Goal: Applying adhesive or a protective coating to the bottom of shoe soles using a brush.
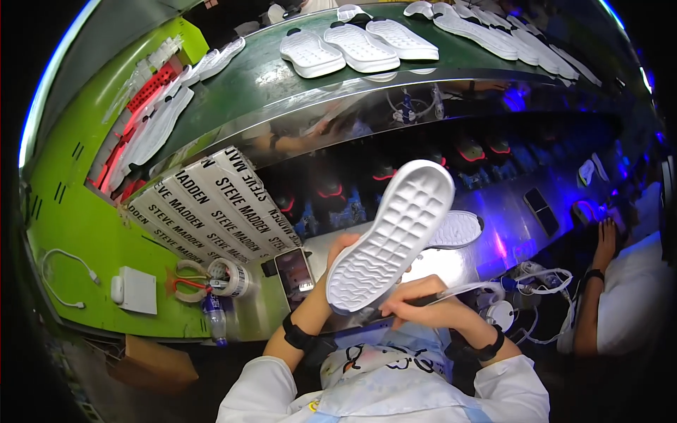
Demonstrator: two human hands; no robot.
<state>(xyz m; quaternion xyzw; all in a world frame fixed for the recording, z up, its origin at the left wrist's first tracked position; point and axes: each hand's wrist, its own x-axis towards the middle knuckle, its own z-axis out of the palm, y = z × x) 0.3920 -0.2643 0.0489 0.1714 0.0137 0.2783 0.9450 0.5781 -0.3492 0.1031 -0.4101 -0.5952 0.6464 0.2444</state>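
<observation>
A white shoe sole (391,236) with a grid of square hollows and wavy ridges is held up by my left hand (341,248), which is mostly behind it. The sole leans with its wider end up and to the right. Close to its lower end, my right hand (423,302) is closed around a dark pen-shaped tool (427,299). A pale tube (474,287) runs off to the right from that tool; its tip is blurred against the sole. On the metal bench behind lies another white sole (457,230).
A printed white box (211,204) stands left, beside a phone (293,273), tape rolls (229,277) and a bottle (214,317). Several soles (361,48) line the green conveyor (257,74). Tangled tubes (543,278) lie right, near another person's arm (596,275).
</observation>
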